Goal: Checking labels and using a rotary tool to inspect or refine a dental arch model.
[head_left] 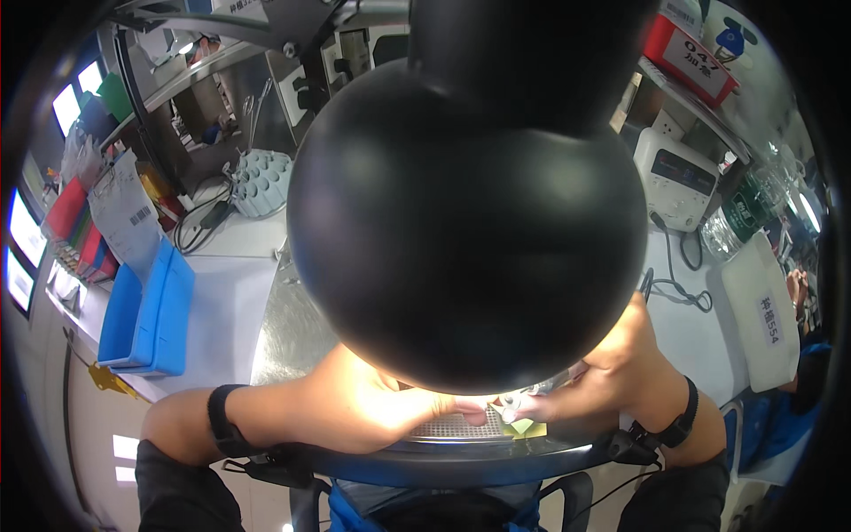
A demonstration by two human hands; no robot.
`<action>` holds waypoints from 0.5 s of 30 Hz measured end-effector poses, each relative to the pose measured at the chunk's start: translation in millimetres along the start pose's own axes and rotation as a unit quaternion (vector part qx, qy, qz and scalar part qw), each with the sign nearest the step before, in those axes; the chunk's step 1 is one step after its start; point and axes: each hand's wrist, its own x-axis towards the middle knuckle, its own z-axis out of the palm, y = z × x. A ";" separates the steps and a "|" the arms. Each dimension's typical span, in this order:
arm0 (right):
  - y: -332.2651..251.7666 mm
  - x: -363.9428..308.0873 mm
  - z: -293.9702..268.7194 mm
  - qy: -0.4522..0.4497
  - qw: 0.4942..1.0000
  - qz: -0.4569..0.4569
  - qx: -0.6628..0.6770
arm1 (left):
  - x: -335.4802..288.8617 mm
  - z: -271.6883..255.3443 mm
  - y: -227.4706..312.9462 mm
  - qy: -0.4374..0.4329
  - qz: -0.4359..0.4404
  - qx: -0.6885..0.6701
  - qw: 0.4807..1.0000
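Observation:
My left hand (377, 408) reaches in from the left, with its thumb and a fingertip pressed together. Whatever lies between them is too small to make out. Opposite it, my right hand (612, 377) pinches a small pale, rounded piece (508, 411). The fingertips of both hands almost meet under bright light. Below them is a perforated metal grid (456, 426), with a yellow-green patch (530, 430) beside it. A large round black shade (470, 230), probably a lamp, hides the rest of my fingers and the middle of the bench.
Blue bins (151, 310) stand on the left, behind them a grey holder with round holes (262, 182). On the right are a white control box (678, 182) with cables, a clear bottle (745, 213) and a white tray (761, 310). A red box (690, 60) sits on the shelf.

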 end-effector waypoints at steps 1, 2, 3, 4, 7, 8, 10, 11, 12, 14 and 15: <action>-3.6 -1.0 -3.0 -0.012 1.000 0.008 -0.008 | 0.6 0.3 -0.3 -0.011 0.010 0.014 1.000; -5.0 -3.5 -5.0 -0.017 1.000 0.011 -0.008 | 1.4 0.5 -2.0 -0.012 0.010 0.008 1.000; -0.3 -3.6 -1.2 -0.012 1.000 0.000 0.003 | 0.0 -0.7 -4.0 -0.004 0.032 0.025 0.999; 4.1 -2.8 3.4 -0.007 1.000 -0.011 0.015 | -1.8 -0.9 -6.6 0.003 0.053 0.043 0.998; 0.0 3.7 -0.1 0.002 0.999 0.002 0.034 | 0.2 0.3 -17.1 0.020 0.102 0.069 0.992; -7.1 1.8 -8.0 -0.003 1.000 0.005 0.011 | 4.9 0.4 -19.4 -0.008 0.147 0.085 0.985; -4.5 -0.6 -4.9 0.009 1.000 -0.003 0.024 | 12.3 2.4 -53.7 0.009 0.236 0.113 0.965; -2.2 0.8 -1.4 0.002 1.000 0.001 0.026 | 17.1 2.6 -74.0 0.050 0.347 0.215 0.912; -0.9 2.8 1.7 -0.001 1.000 0.000 0.031 | 15.9 2.2 -81.9 0.089 0.446 0.319 0.831; 3.9 -0.8 -0.2 0.009 0.999 -0.010 0.035 | 7.1 0.8 -24.8 0.042 0.362 0.360 0.859; 4.3 -0.2 1.7 0.010 0.999 -0.020 0.034 | -0.2 -2.8 -7.0 0.002 0.280 0.391 0.877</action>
